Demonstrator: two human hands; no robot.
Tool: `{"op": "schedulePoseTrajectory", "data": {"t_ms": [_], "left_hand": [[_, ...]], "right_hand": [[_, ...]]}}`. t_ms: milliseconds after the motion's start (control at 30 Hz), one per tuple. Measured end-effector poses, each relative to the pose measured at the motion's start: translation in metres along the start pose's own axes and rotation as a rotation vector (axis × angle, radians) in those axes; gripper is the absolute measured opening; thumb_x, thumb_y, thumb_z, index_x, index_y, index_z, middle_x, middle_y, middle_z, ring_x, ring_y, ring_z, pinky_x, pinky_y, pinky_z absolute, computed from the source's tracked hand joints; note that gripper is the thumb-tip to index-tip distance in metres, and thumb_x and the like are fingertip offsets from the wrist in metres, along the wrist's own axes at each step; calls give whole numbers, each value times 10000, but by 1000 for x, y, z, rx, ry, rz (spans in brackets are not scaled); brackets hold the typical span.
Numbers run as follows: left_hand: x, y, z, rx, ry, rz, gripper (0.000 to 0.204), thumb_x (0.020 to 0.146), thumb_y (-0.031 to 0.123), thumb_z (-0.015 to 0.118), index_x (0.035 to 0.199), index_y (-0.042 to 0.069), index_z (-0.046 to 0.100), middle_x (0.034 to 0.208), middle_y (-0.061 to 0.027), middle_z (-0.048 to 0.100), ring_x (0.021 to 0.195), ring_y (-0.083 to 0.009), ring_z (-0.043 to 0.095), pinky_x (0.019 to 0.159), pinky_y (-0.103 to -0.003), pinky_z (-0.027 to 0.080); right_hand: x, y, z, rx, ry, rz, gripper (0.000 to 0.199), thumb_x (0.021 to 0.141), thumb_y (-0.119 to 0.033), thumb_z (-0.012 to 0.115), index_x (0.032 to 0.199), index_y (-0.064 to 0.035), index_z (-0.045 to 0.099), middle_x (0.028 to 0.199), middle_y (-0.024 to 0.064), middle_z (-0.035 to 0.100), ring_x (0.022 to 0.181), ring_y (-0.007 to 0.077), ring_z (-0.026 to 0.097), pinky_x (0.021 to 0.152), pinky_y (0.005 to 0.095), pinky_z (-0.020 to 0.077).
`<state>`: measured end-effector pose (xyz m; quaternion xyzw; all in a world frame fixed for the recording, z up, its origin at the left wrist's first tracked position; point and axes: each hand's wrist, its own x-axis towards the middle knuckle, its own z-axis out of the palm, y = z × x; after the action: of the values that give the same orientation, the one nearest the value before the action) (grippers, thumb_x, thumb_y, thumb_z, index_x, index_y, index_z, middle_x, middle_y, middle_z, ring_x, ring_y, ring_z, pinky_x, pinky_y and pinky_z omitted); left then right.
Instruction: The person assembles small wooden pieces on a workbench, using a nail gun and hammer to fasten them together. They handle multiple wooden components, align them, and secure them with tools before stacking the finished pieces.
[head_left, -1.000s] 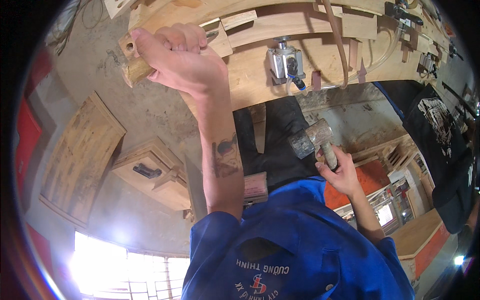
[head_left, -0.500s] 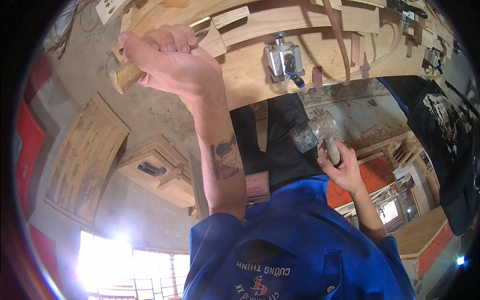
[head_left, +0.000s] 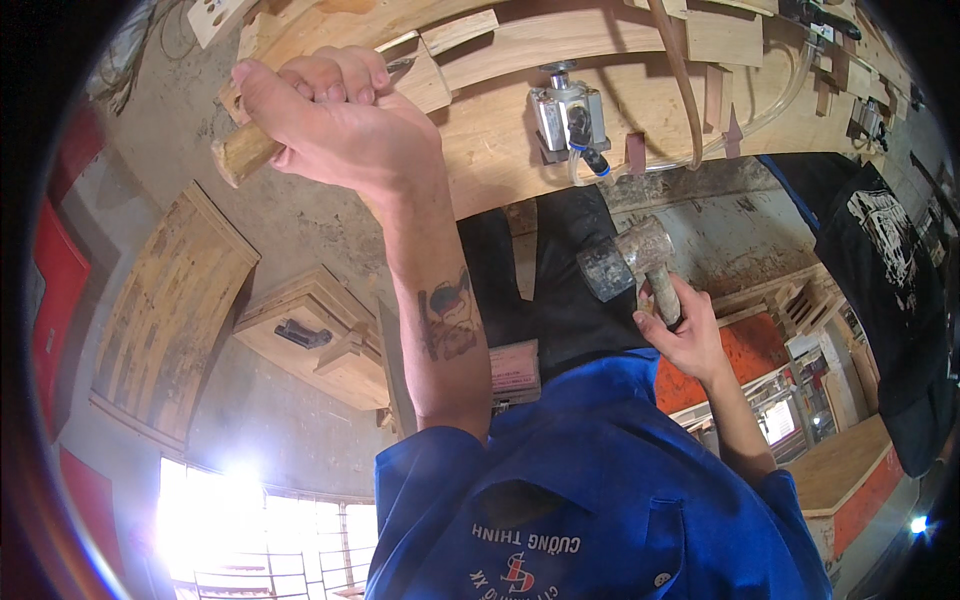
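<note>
Left hand point(head_left: 335, 125): fist wrapped around pale round wooden handle point(head_left: 240, 155), against curved light-wood desk point(head_left: 500, 130). Right hand point(head_left: 680, 335): fingers clenched on wooden-shafted grey metal mallet point(head_left: 630, 258).

The left hand point(head_left: 335, 125) is raised high on a bare, nearly straight forearm, its fingers point(head_left: 330, 75) curled shut in a fist and the knuckles turned upward. A tattoo is seen on the inner forearm. The right hand point(head_left: 678, 330) is held lower, with the elbow bent and the fingers closed, the wrist cocked back. Both upper arms are covered by blue sleeves.
</note>
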<state>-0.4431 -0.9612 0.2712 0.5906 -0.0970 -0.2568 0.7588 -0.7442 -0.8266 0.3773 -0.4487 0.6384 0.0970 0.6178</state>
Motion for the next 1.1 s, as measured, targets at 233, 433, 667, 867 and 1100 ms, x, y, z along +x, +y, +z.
{"op": "schedulePoseTrajectory", "data": {"t_ms": [233,433,667,867,1100], "left_hand": [[0,1,2,-13,4,-33,501,1007,367,514,597,153,321,541,15,284,468,-126,284,497,-313,259],[0,1,2,-3,35,-49,511,1002,371,522,586,157,316,542,13,280,465,-132,276,490,-312,276],[2,2,0,9,19,-26,513,1004,371,518,585,156,313,531,14,277,458,-132,269,479,-318,275],[2,1,-1,-9,-6,-25,510,1005,371,524,593,152,316,528,14,285,449,-132,272,478,-319,259],[-2,2,-1,-19,-60,-47,404,1038,356,496,726,151,340,626,25,290,507,-111,272,481,-300,250]], "right_hand": [[2,-1,-1,-9,-13,41,228,823,-123,747,979,-29,609,718,38,574,651,107,525,637,280,450],[3,2,-2,3,-14,47,216,819,-122,748,973,-44,618,704,7,566,647,80,521,628,266,443],[6,6,2,25,26,-71,247,828,-134,776,1017,-35,653,588,-3,521,553,55,506,557,250,439],[7,3,2,-2,6,-52,251,829,-146,775,1016,-29,658,582,5,519,548,58,510,558,253,441],[9,1,-1,-16,-5,-44,245,823,-148,777,1005,-33,660,582,9,521,542,66,530,557,255,444]]}}
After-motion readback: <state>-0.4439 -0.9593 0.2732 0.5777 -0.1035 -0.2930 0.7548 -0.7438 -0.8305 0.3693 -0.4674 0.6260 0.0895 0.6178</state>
